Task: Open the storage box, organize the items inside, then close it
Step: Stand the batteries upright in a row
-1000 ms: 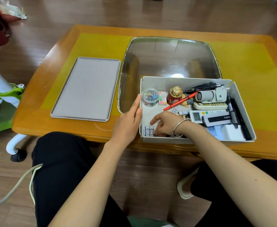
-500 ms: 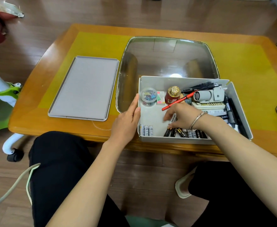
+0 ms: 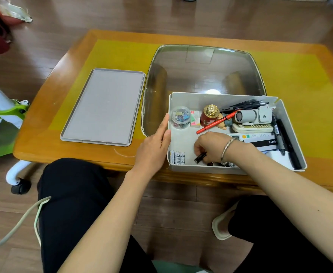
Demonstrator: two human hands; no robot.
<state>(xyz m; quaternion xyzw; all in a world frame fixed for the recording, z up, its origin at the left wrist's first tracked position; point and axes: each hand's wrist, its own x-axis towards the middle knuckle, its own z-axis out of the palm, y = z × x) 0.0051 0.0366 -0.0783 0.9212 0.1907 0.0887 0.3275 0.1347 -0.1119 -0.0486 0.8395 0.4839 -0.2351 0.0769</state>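
Storage box sat open at the table's near edge, lid lying flat to its left | left hand rested flat-fingered against the box's left wall | right hand inside the box pinched a dark battery beside three white batteries at the front wall.

Both forearms are bare, with no sleeves in view. The right wrist carries a thin silver bracelet of slim bands. Black trousers cover both legs in the lower part of the frame. At lower right, a pale slipper shows beside the right leg.
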